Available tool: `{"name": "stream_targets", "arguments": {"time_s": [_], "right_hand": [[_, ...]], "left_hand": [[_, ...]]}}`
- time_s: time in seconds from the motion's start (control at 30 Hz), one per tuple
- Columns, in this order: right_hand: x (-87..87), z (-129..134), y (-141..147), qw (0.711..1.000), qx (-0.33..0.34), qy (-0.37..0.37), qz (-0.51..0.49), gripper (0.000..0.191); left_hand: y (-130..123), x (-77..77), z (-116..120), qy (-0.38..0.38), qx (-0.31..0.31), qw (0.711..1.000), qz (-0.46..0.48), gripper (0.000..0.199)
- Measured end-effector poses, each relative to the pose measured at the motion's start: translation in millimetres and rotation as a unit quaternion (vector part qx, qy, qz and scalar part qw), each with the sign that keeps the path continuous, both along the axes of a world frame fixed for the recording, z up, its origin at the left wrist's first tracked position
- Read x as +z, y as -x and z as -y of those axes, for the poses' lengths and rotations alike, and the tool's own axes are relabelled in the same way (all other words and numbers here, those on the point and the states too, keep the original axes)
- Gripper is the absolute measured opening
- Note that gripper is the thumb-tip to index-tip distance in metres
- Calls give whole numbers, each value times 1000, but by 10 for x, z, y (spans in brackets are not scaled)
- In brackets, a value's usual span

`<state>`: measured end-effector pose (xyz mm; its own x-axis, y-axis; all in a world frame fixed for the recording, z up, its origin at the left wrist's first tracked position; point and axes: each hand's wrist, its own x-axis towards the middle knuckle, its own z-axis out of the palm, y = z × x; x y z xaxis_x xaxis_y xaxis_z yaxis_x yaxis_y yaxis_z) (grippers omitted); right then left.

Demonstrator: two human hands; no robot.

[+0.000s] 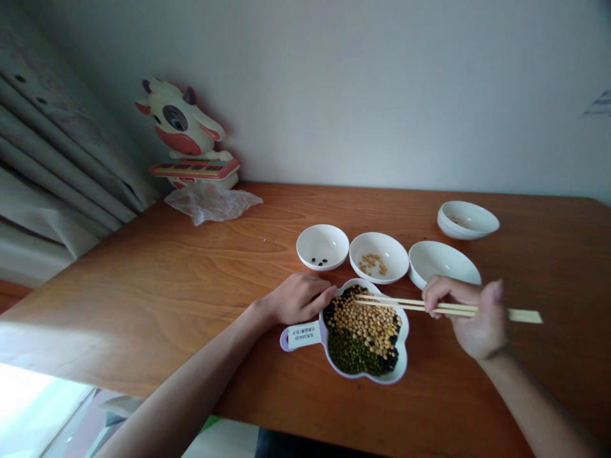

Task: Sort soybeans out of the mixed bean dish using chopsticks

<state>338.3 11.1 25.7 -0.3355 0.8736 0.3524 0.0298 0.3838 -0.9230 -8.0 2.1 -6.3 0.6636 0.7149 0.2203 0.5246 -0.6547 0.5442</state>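
Note:
My right hand (470,315) is closed around a pair of wooden chopsticks (410,305), whose tips reach left into the beans. Those beans lie in a purple-rimmed, flower-shaped dish (405,331) with a labelled handle (305,335). Yellow soybeans (370,324) fill its middle, green mung beans (351,352) the near left, and black beans (351,294) show along the edges. My left hand (303,298) is curled at the dish's upper left rim, fingertips holding it. Behind the dish stand a white bowl (322,236) with several black beans and another bowl (394,254) with several soybeans.
A third white bowl (443,257) stands just behind my right hand, its inside partly visible. Farther back sits another bowl (468,219) with something small inside. A cow-shaped toy keyboard (191,133) and a clear plastic bag (214,202) are at the back left of the wooden table (191,280).

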Motion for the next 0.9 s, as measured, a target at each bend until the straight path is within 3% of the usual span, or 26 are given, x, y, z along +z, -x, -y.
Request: {"name": "stream_targets", "arguments": {"time_s": [0.9], "right_hand": [[-49, 1, 7, 1000, -9, -21, 3, 81]], "left_hand": [[4, 0, -5, 4, -4, 1000, -8, 46]]}}
